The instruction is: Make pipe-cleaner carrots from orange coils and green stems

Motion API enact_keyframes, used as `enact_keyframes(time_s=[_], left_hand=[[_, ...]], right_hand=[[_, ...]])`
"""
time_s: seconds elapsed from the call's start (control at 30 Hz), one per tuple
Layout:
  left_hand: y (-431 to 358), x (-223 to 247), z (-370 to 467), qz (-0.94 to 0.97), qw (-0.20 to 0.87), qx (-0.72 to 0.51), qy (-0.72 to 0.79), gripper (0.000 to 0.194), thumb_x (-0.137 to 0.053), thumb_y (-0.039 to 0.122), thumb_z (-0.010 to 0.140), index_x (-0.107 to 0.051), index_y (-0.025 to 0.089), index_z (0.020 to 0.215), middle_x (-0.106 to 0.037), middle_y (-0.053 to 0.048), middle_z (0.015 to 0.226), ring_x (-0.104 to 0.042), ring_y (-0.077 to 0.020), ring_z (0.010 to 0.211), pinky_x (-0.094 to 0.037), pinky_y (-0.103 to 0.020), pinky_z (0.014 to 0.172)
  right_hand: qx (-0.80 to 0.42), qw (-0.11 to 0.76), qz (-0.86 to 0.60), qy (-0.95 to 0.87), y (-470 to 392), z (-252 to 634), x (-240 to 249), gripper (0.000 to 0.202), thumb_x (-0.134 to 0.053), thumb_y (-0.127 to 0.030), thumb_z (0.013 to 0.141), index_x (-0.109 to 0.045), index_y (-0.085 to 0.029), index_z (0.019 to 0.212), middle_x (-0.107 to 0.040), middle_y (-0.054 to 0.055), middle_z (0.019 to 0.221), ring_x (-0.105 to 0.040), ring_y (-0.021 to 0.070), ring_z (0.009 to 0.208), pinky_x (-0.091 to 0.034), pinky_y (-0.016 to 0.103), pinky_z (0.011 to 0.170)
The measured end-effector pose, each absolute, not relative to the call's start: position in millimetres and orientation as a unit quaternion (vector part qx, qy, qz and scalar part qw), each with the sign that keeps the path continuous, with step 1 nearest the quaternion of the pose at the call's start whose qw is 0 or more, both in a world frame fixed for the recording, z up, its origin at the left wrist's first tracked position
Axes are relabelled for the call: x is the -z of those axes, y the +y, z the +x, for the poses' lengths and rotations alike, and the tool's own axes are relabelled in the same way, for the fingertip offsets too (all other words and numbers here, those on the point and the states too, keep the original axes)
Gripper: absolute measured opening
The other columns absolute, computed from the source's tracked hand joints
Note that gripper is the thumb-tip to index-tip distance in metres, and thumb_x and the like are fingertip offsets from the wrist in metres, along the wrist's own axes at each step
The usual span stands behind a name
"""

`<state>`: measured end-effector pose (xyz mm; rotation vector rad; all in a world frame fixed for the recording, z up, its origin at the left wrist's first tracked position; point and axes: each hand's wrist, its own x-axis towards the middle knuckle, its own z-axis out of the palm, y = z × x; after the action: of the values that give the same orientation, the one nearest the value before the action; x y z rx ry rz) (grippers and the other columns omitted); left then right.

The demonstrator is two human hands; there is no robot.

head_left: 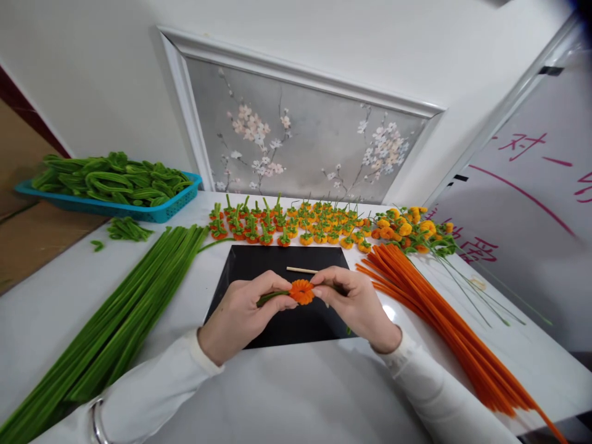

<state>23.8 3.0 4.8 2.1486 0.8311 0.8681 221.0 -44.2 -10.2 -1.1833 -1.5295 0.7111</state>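
Above the black mat, an orange pipe-cleaner flower is held between my two hands. My left hand pinches its left side, with a green stem or strip running back under the fingers. On the opposite edge, the thumb and forefinger of my right hand close on the petals; something dark green shows partly behind those fingers. A thin wooden stick lies on the mat just beyond the flower, its right end hidden by my right hand.
Green pipe cleaners lie at left, orange ones at right. Rows of small orange and yellow pieces line the back. A blue basket of green loops stands back left; finished-looking yellow flowers lie back right.
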Motion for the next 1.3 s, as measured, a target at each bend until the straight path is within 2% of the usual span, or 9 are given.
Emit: enact_keyframes(time_s=[0.23, 0.43, 0.63, 0.73, 0.83, 0.93, 1.07, 1.17, 1.3], left_hand=[[2, -8, 22, 0.815, 0.349, -0.34, 0.315, 0.01, -0.06, 0.025, 0.082, -0.067, 0.021, 0.088, -0.072, -0.002, 0.075, -0.067, -0.016, 0.067, -0.051, -0.024, 0.063], [-1, -4, 25, 0.766, 0.441, -0.335, 0.328, 0.012, -0.059, 0.025, 0.082, -0.065, 0.019, 0.091, -0.073, -0.004, 0.083, -0.068, -0.0173, 0.073, -0.054, -0.026, 0.069], [4, -13, 24, 0.679, 0.613, -0.278, 0.293, 0.03, -0.062, 0.033, 0.082, -0.058, 0.017, 0.107, -0.071, -0.01, 0.102, -0.068, -0.0216, 0.09, -0.052, -0.032, 0.084], [10, -18, 22, 0.575, 0.725, -0.244, 0.29, 0.037, -0.053, 0.044, 0.086, -0.057, 0.015, 0.108, -0.071, -0.013, 0.099, -0.068, -0.0244, 0.09, -0.052, -0.037, 0.085], [14, -19, 21, 0.522, 0.766, -0.219, 0.306, 0.039, -0.051, 0.047, 0.087, -0.057, 0.015, 0.108, -0.072, -0.013, 0.093, -0.07, -0.0249, 0.084, -0.053, -0.04, 0.082], [14, -16, 22, 0.54, 0.762, -0.184, 0.305, 0.037, -0.058, 0.043, 0.083, -0.058, 0.015, 0.108, -0.071, -0.012, 0.096, -0.069, -0.0247, 0.087, -0.053, -0.039, 0.081], [10, -8, 26, 0.635, 0.695, -0.178, 0.286, 0.041, -0.072, 0.022, 0.072, -0.06, 0.016, 0.11, -0.071, -0.007, 0.094, -0.068, -0.0206, 0.087, -0.053, -0.033, 0.08], [6, -2, 29, 0.691, 0.628, -0.221, 0.281, 0.033, -0.065, 0.017, 0.076, -0.061, 0.016, 0.109, -0.069, -0.005, 0.093, -0.067, -0.0161, 0.08, -0.053, -0.028, 0.075], [5, 0, 29, 0.696, 0.594, -0.268, 0.301, 0.031, -0.059, 0.021, 0.081, -0.059, 0.016, 0.111, -0.068, -0.004, 0.09, -0.067, -0.0148, 0.072, -0.054, -0.027, 0.069]], right_hand=[[-0.332, 0.504, -0.461, -0.65, -45, 224, 6, 0.009, -0.062, -0.023, 0.079, -0.061, -0.018, 0.087, -0.06, -0.002, 0.066, -0.054, 0.01, 0.058, -0.043, 0.021, 0.054], [-0.195, 0.483, -0.485, -0.703, -46, 223, 6, 0.005, -0.061, -0.019, 0.08, -0.063, -0.02, 0.085, -0.063, 0.0, 0.075, -0.056, 0.011, 0.063, -0.045, 0.022, 0.059], [-0.138, 0.503, -0.475, -0.709, -46, 226, 3, 0.007, -0.058, -0.018, 0.083, -0.065, -0.021, 0.085, -0.067, 0.002, 0.078, -0.06, 0.0132, 0.068, -0.048, 0.024, 0.063], [-0.17, 0.503, -0.474, -0.702, -46, 226, 3, 0.007, -0.061, -0.016, 0.08, -0.065, -0.021, 0.083, -0.067, 0.0, 0.077, -0.06, 0.0126, 0.067, -0.048, 0.023, 0.063], [-0.192, 0.485, -0.468, -0.713, -48, 222, 3, 0.008, -0.061, -0.014, 0.08, -0.065, -0.02, 0.082, -0.067, 0.001, 0.079, -0.061, 0.0127, 0.07, -0.048, 0.023, 0.065], [-0.193, 0.462, -0.469, -0.728, -48, 217, 4, 0.01, -0.059, -0.013, 0.081, -0.065, -0.02, 0.082, -0.066, 0.001, 0.08, -0.06, 0.0121, 0.071, -0.047, 0.023, 0.065], [-0.197, 0.422, -0.485, -0.74, -46, 214, 7, 0.012, -0.057, -0.01, 0.08, -0.063, -0.019, 0.084, -0.065, 0.0, 0.081, -0.059, 0.0117, 0.071, -0.046, 0.023, 0.065], [-0.219, 0.396, -0.5, -0.738, -44, 216, 9, 0.011, -0.06, -0.012, 0.078, -0.061, -0.019, 0.087, -0.065, 0.0, 0.081, -0.058, 0.0115, 0.069, -0.046, 0.023, 0.064], [-0.226, 0.386, -0.516, -0.731, -45, 223, 6, 0.029, -0.065, -0.016, 0.077, -0.059, -0.021, 0.105, -0.066, 0.001, 0.091, -0.059, 0.0128, 0.073, -0.048, 0.025, 0.068]])
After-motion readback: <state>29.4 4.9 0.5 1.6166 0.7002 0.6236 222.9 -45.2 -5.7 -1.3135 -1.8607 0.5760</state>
